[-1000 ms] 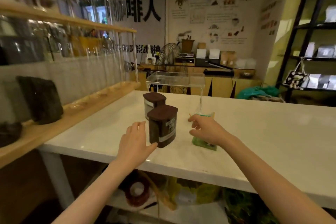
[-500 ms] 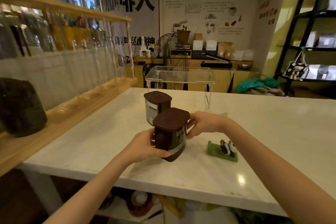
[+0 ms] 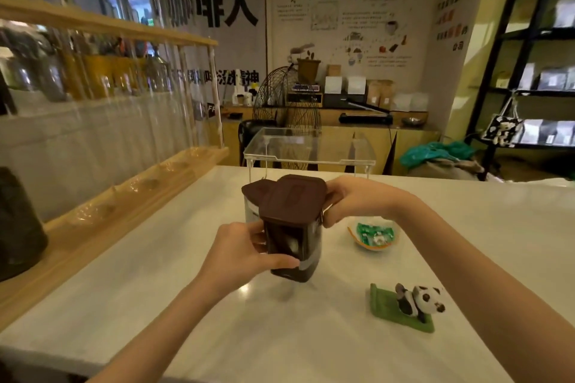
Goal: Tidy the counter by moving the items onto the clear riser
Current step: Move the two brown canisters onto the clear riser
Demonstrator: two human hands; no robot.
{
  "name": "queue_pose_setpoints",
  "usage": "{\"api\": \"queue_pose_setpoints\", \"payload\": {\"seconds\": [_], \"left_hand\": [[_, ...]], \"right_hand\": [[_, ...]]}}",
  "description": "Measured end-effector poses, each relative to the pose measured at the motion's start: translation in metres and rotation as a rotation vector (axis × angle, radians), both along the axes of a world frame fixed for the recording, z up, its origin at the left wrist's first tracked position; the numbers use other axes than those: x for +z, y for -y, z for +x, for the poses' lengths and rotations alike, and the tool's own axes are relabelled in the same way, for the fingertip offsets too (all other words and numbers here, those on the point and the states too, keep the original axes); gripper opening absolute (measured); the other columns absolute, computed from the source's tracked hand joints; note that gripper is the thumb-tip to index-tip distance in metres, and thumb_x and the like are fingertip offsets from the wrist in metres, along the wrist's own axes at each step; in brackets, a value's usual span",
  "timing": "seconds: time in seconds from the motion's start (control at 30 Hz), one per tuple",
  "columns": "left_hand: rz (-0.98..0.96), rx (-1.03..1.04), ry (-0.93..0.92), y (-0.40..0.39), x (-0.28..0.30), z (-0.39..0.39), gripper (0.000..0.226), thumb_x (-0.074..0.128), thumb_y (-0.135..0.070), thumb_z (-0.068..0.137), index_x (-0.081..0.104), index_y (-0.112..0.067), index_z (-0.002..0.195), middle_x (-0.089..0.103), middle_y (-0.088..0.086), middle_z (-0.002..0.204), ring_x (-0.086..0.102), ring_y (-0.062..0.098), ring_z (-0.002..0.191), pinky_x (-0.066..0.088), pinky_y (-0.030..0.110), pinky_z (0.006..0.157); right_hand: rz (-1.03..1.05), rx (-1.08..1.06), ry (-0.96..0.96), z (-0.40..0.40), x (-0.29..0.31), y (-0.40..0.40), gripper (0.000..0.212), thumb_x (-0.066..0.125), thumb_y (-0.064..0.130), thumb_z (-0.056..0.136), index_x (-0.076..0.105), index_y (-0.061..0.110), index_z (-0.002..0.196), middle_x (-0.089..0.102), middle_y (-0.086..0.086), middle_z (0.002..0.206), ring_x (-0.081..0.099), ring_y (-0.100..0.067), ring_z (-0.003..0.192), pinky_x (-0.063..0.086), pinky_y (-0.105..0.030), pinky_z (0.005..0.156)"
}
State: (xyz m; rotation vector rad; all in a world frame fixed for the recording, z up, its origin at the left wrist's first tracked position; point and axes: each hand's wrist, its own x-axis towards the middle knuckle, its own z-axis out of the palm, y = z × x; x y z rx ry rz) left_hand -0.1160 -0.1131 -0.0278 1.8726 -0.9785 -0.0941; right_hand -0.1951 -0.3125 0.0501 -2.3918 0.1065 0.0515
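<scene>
- Nearest on the white counter (image 3: 130,289), to the right, a panda figurine (image 3: 417,300) lies on a green base (image 3: 401,317), well apart from both hands.
- The left hand (image 3: 245,253) is closed around the lower left side of a dark jar (image 3: 294,246); its thumb lies across the front, near the jar's bottom.
- The right hand (image 3: 357,200) is closed on the upper right side, fingers curled at the edge of the brown lid (image 3: 292,200).
- The jar is clear of the counter, with a shadow under it. Its long axis runs top to bottom, a little tilted: the lid leans toward the camera and the bottom points down and away.
- Just right of the jar, under the right wrist, a small bowl (image 3: 373,235) holds green-wrapped pieces.
- Directly behind the held jar, a second jar (image 3: 252,196) with a like brown lid stands on the counter, mostly hidden.
- Farther back, the clear riser (image 3: 311,149) stands on thin legs at the counter's far edge, with nothing on its top.
- Along the left, a wooden rack (image 3: 102,208) fronts a row of glass tubes.
</scene>
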Motion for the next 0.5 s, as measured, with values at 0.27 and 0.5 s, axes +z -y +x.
{"api": "queue_pose_setpoints", "payload": {"seconds": [0.27, 0.5], "left_hand": [[-0.042, -0.012, 0.000, 0.024, 0.076, 0.059, 0.047, 0.076, -0.055, 0.030, 0.063, -0.043, 0.074, 0.071, -0.025, 0.070, 0.069, 0.001, 0.071, 0.057, 0.026, 0.063], [-0.097, 0.025, 0.115, 0.062, 0.123, 0.115, 0.045, 0.073, -0.060, 0.026, 0.061, -0.045, 0.067, 0.069, -0.026, 0.062, 0.068, -0.001, 0.067, 0.055, 0.017, 0.053]], "right_hand": [[0.015, 0.007, 0.139, 0.051, 0.058, 0.031, 0.038, 0.060, 0.007, 0.078, 0.057, 0.015, 0.116, 0.068, -0.003, 0.101, 0.065, -0.011, 0.085, 0.055, -0.017, 0.068], [0.018, -0.010, 0.278, 0.110, 0.098, 0.064, 0.037, 0.057, 0.006, 0.081, 0.055, 0.015, 0.117, 0.067, -0.007, 0.104, 0.067, -0.016, 0.088, 0.056, -0.025, 0.075]]}}
